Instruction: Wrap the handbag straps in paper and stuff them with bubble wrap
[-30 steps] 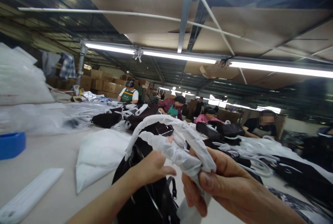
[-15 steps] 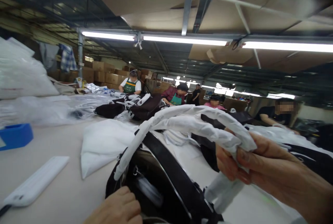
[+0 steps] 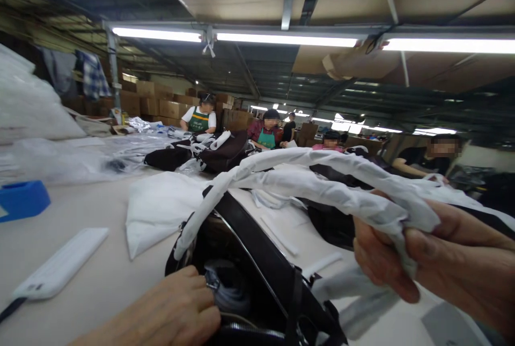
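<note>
Right hand (image 3: pixel 454 260) closed, pinching white-wrapped handles (image 3: pixel 333 198) between thumb and fingers; handles arch left above open black bag (image 3: pixel 257 249), centre near on the table (image 3: pixel 100 196). Left hand (image 3: pixel 181 308) curled at bag's near-left rim; fingertips hidden, grip cannot be told. White power strip (image 3: pixel 60 265) lies left, near blue holder (image 3: pixel 24 200).

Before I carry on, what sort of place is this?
Probably a bag workshop or packing area: dark bags on the worktable, stacked cardboard boxes behind, and an aproned person working.
</note>
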`<state>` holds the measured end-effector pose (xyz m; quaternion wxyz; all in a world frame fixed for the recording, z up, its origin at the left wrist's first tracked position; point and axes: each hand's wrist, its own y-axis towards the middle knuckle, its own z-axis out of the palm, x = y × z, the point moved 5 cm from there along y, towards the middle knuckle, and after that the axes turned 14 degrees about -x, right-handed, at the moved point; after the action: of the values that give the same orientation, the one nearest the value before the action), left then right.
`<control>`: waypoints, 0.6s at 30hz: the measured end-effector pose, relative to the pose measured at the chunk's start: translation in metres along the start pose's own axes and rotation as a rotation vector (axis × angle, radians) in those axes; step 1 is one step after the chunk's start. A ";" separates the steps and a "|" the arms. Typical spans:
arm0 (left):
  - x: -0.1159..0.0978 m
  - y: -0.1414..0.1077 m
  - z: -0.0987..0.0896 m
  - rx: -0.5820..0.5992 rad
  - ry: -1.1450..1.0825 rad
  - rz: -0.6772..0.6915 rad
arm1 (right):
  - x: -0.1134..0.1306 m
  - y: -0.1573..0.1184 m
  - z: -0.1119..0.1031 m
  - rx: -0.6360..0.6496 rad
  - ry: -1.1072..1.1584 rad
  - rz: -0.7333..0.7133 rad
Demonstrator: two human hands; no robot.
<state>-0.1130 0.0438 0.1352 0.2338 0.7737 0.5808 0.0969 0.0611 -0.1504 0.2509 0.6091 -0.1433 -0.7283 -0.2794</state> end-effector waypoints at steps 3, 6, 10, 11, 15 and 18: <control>-0.001 0.001 -0.009 -0.012 -0.015 0.014 | 0.003 0.003 0.005 -0.004 -0.023 0.013; 0.001 0.001 -0.022 -0.041 -0.038 -0.006 | 0.006 0.006 0.010 0.008 -0.039 0.014; 0.004 0.002 -0.030 0.023 -0.090 0.012 | 0.003 0.010 0.012 0.022 -0.003 0.044; 0.005 0.003 -0.031 0.029 -0.078 0.019 | 0.002 0.012 0.011 0.002 0.010 0.017; 0.004 0.012 -0.029 -0.040 -0.024 0.051 | 0.005 0.024 0.005 -0.121 0.086 -0.118; -0.003 0.020 -0.019 -0.095 -0.022 0.108 | 0.008 0.028 -0.001 -0.165 0.123 -0.118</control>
<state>-0.1050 0.0415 0.1614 0.2712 0.7928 0.5305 0.1282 0.0758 -0.1295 0.2656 0.6211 -0.1326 -0.6713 -0.3821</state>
